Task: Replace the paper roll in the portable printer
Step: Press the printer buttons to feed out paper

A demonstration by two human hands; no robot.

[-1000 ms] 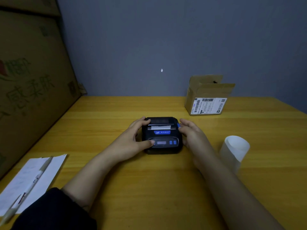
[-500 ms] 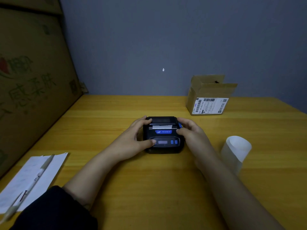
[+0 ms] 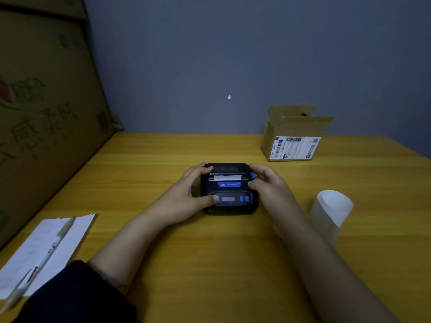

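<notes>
A small black portable printer (image 3: 229, 191) with blue buttons lies flat on the yellow wooden table (image 3: 210, 264), its lid down and a short strip of white paper (image 3: 227, 177) showing at the slot. My left hand (image 3: 184, 194) grips its left side, thumb on the front panel, fingers over the back corner. My right hand (image 3: 268, 183) rests against its right side, fingers by the blue side latch (image 3: 252, 175). A loose white paper roll (image 3: 332, 209) lies on the table to the right, apart from both hands.
An open cardboard box (image 3: 293, 134) with a shipping label stands at the back right. White sheets with a pen (image 3: 44, 250) lie at the front left. A large printed carton (image 3: 42, 113) leans along the left side. A grey wall closes the back.
My right hand has closed in on the printer's right side, and its fingers now lie by the blue latch. My left hand keeps its grip on the printer.
</notes>
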